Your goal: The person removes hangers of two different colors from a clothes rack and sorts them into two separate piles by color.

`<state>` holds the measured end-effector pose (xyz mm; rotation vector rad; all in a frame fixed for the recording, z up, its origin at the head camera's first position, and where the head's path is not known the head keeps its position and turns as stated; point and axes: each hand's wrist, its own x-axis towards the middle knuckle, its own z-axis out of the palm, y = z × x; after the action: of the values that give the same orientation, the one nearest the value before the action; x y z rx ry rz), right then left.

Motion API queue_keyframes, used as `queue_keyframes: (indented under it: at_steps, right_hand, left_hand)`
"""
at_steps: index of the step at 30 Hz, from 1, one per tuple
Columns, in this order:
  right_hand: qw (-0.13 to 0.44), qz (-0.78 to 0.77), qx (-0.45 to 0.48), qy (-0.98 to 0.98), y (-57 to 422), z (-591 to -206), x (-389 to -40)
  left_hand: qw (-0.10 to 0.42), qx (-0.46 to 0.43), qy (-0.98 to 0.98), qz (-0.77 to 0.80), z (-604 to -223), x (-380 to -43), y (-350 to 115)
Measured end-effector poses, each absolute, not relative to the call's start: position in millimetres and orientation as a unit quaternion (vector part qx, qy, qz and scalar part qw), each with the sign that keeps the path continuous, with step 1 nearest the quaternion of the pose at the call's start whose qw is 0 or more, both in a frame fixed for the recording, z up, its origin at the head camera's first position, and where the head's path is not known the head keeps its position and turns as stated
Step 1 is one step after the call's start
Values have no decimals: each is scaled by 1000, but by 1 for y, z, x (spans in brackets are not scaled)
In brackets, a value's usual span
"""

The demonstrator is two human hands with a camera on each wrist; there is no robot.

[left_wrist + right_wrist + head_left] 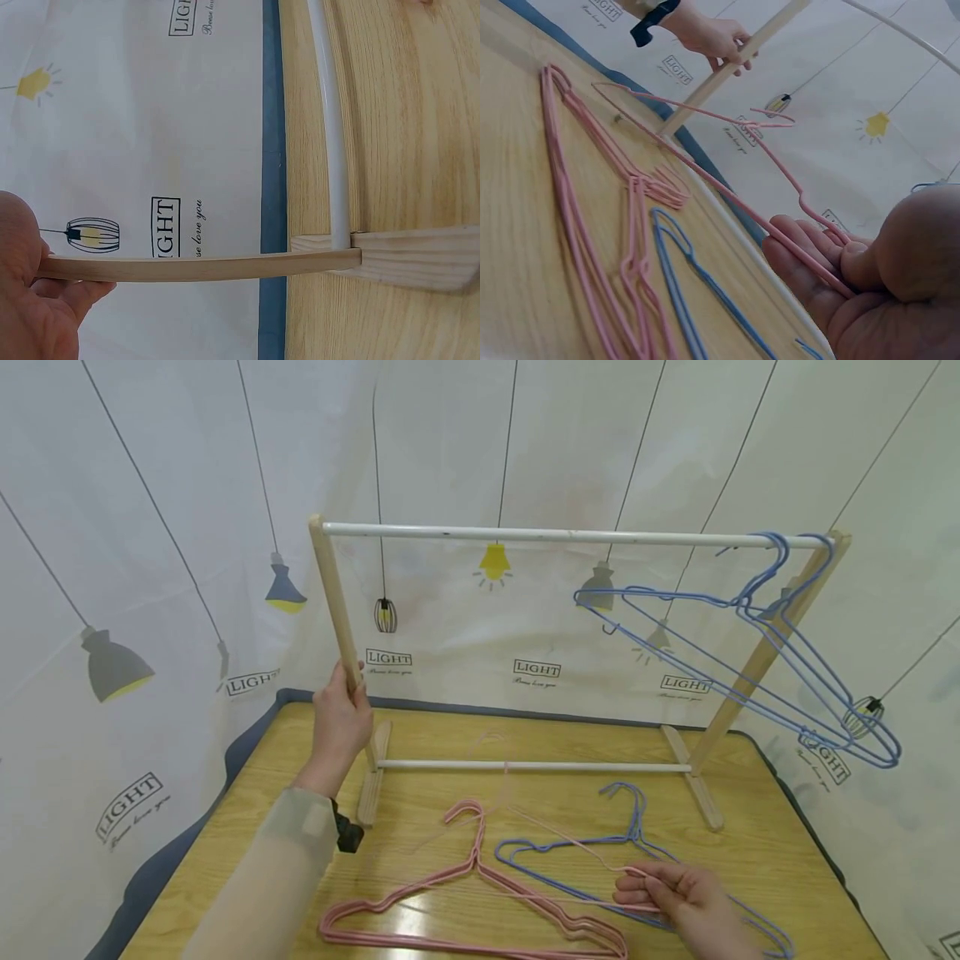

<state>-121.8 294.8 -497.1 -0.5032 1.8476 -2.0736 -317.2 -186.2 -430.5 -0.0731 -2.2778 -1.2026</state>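
My left hand (pixel 341 718) grips the left wooden post (pixel 335 597) of a small clothes rack, partway up, with the thumb on the near side. In my right hand (pixel 686 902), low at the right front, one end of a pink wire hanger (pixel 739 204) is held between thumb and fingers. The rest of that hanger reaches leftward above the table, its hook raised and blurred in the head view. Below it lie several stacked pink hangers (pixel 476 860) with hooks pointing away. Blue hangers (pixel 636 837) lie beside them, partly behind my right hand.
Several blue hangers (pixel 742 602) hang at the right end of the white top rail (pixel 525 534). A white lower rail (pixel 585 767) joins the wooden feet (pixel 692 777). Behind the wooden table (pixel 285 760) hangs a pale cloth printed with lamps.
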Motion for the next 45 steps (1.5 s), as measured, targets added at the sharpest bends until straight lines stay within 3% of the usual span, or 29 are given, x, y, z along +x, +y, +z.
queue_keyframes:
  at_steps: [7, 20, 30, 36, 43, 45]
  right_hand:
    - [196, -713, -113, 664, 281, -506, -116]
    - [212, -732, -102, 640, 270, -507, -115]
    - [242, -742, -169, 602, 263, -521, -114]
    - [204, -674, -182, 686, 258, -523, -114]
    - [45, -546, -272, 791, 259, -531, -116]
    - [40, -548, -270, 791, 262, -529, -117]
  left_hand:
    - [278, -25, -851, -445, -430, -317, -187]
    - [285, -31, -851, -441, -430, -318, -186]
    - [281, -23, -850, -444, -429, -317, -185]
    - [279, -22, -849, -447, -429, -316, -186]
    - [286, -26, -850, -442, -429, -316, -186]
    - [289, -28, -850, -439, -429, -317, -186]
